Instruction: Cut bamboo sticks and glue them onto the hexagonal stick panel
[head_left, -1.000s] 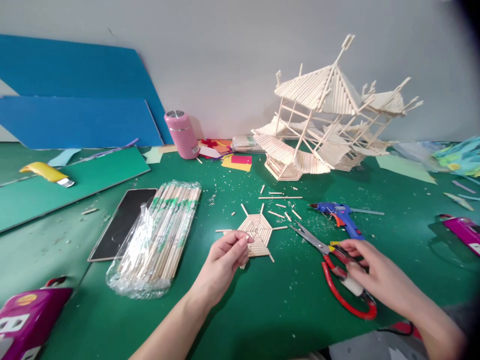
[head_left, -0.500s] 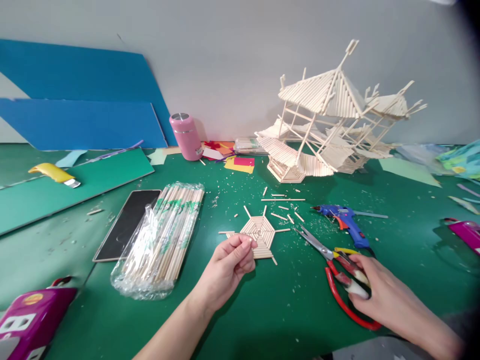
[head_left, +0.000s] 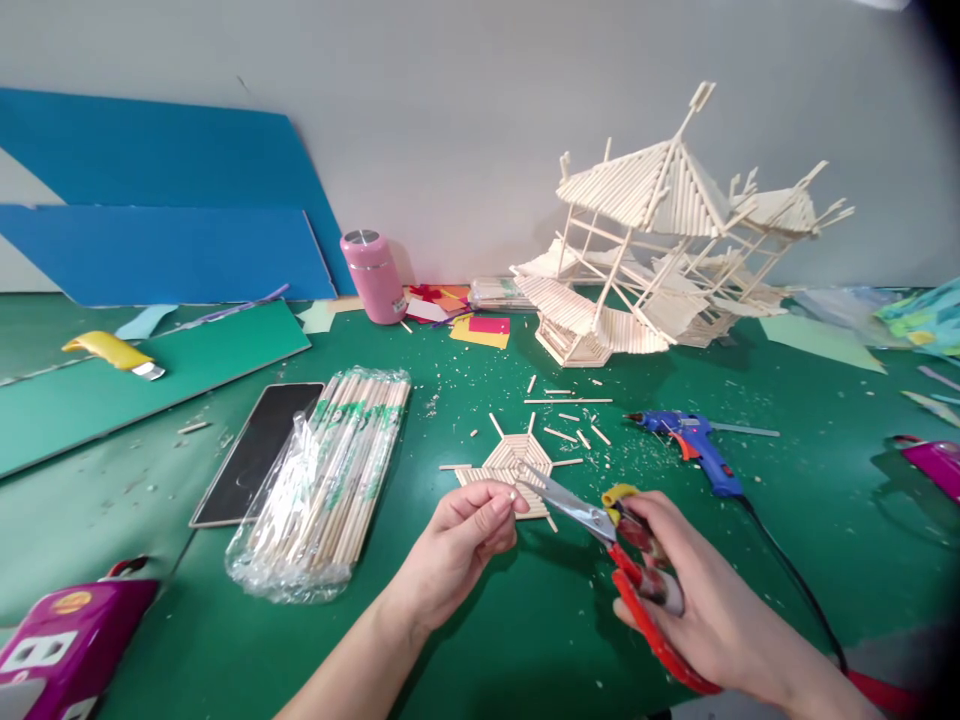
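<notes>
Right hand [head_left: 705,610] is now lifting red shears [head_left: 600,525] off surface, blades nearing stick bit pinched in left hand [head_left: 461,540].

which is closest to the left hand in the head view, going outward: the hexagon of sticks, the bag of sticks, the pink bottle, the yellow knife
1. hexagon of sticks, just beyond the left hand.
2. bag of sticks, to its left.
3. pink bottle, far back by the wall.
4. yellow knife, far left on the board.
</notes>
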